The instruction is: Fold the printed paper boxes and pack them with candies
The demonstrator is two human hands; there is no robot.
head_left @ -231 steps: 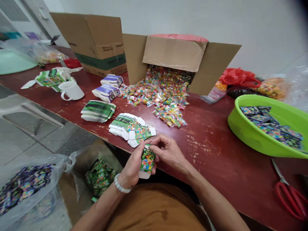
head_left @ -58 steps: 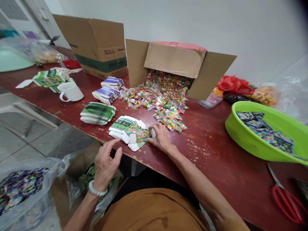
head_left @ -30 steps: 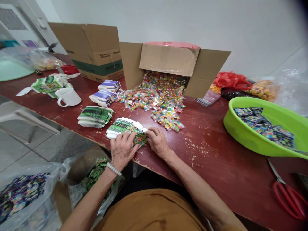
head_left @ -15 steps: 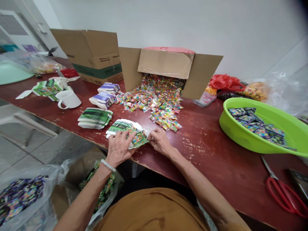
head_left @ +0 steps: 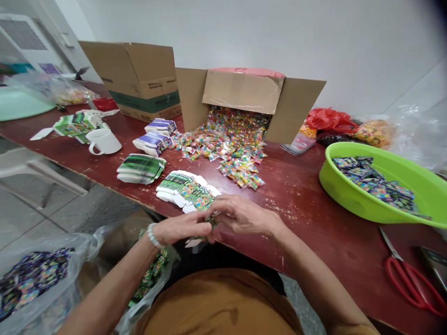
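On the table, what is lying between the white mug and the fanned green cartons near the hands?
A stack of green cartons lies between the mug and the fanned cartons; this shows in the head view.

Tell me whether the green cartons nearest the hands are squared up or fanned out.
Fanned out: the green cartons overlap in a staggered row on the red table, white flaps showing at their ends.

The left hand (head_left: 185, 228) and right hand (head_left: 240, 214) mostly hide a carton (head_left: 193, 243) (its white end peeks out), their grip unclear. The basin (head_left: 349, 200) runs off the right edge, the tub (head_left: 23, 104) off the left; lettering (head_left: 156, 85) on the striped box (head_left: 131, 74) is too small to read.
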